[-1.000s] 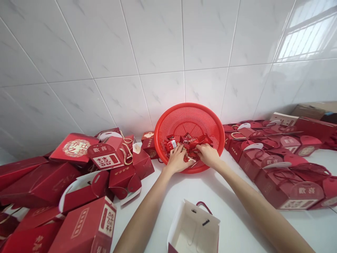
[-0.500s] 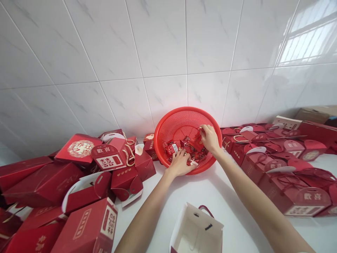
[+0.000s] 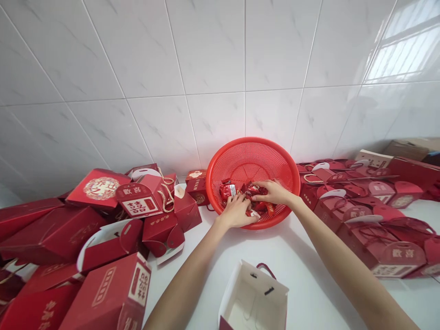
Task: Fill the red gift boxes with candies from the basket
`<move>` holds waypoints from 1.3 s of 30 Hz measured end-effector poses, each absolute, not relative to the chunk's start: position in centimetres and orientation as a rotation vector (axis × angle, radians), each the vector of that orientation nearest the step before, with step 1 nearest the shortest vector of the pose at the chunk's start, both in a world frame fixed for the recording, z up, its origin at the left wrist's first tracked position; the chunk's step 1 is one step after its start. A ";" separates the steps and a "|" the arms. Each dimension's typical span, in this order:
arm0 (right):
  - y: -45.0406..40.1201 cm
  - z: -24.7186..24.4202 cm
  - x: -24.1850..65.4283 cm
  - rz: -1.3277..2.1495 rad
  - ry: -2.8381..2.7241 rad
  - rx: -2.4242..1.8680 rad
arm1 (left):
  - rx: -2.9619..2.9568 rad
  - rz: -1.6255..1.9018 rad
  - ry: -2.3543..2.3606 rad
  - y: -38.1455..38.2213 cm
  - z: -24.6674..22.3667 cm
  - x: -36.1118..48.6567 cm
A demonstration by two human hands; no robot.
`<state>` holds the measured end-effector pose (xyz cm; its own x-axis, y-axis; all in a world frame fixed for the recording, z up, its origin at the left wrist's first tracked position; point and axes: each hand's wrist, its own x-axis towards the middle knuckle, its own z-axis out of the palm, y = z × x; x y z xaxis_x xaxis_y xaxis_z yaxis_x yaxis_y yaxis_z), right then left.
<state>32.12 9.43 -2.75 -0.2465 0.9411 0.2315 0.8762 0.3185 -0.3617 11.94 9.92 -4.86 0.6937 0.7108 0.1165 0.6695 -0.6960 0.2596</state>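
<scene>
White tiled wall [image 3: 220,68] fills the top; white countertop [image 3: 302,275] below. Left side: loose heap of red folded-card gift boxes w/ gold print & rope handles [image 3: 103,229], most tipped over or lying flat. Right side: rows of similar red card boxes w/ arched lids [image 3: 371,215], set closer together and lids down, so prob. done, though contents can't be seen. Centre back, touching the wall: round red perforated plastic basket [image 3: 254,158], only a small pile of red-wrapped sweets [image 3: 250,197] in its bottom, so stock looks low. Nearest the camera: one open gift bag-box, white inside, red cord handle [image 3: 254,293], mouth up; nothing visible in it, approx. unfilled. Both hands are in the basket on the sweets: left hand [image 3: 237,211] palm down, fingers curled over wrappers; right hand [image 3: 275,192] fingers bent into the pile. Can't tell if either actually grips a piece. Judging by that: picking stage, open box not yet loaded, left heap apparently waiting.
</scene>
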 end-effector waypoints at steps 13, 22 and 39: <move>9.4 -4.1 31.4 -0.257 -1.681 -1.834 | 2.757 0.380 1.102 9.4 -5.1 12.1; 9.0 -5.2 31.7 -0.427 -1.735 -1.666 | 2.727 0.435 0.849 8.9 -5.5 12.6; 7.5 -2.6 32.8 0.429 -2.245 -1.420 | 2.488 0.596 1.082 9.9 -6.4 11.9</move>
<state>32.83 7.46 -2.65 -0.3707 0.9061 0.2040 0.7672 0.4225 -0.4826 11.87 9.87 -6.45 0.6174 0.7513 0.2332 0.5984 -0.6410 0.4806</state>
